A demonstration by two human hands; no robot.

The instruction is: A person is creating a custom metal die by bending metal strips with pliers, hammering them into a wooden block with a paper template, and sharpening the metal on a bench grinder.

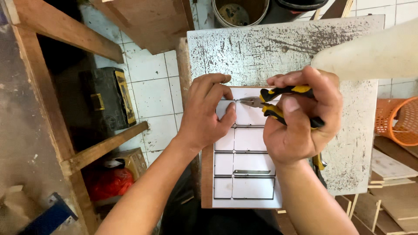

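My right hand (pixel 300 117) is closed around yellow-and-black pliers (pixel 278 101), their nose at the top of a white panel (pixel 244 139) divided into rectangles. My left hand (pixel 209 113) presses fingertips flat on that panel, holding nothing. The panel lies on a speckled worktable (pixel 261 48); I judge it thin, stiff and brittle, best steadied by its edges. Beyond, a round bucket (pixel 239 11) holds something dark; an orange basket (pixel 400 119) sits right.

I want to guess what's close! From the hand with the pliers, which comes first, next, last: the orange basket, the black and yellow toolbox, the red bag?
From the right hand:
1. Orange basket, just to its right, at the picture's edge.
2. Black and yellow toolbox, far to the left, on the floor.
3. Red bag, lower left, under a wooden board.
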